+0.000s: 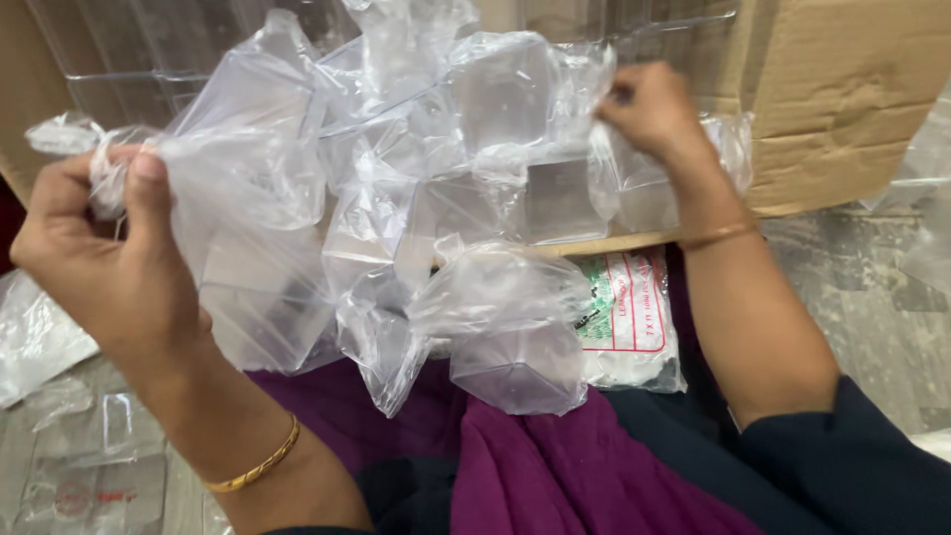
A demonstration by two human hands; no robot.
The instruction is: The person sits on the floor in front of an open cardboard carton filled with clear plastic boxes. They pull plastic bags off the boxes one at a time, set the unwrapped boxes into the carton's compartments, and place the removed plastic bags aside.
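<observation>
Head view, looking down over the lap. The left hand (104, 263) is raised at the left, thumb and fingers pinched together on a gathered edge of the clear plastic bag (396, 198). The right hand (649, 109) is at the upper right, fingers closed on the opposite edge of the same bag. The bag is stretched between both hands, held above the lap and in front of the cardboard box (842, 99). It holds several small clear plastic containers (515, 367); the lowest sags onto the purple cloth (535, 466). A gold bangle (263, 464) sits on the left wrist. A printed white packet (629, 317) lies below the box edge, beside the right forearm. Flat clear wrappers (89, 466) lie on the floor at lower left.
</observation>
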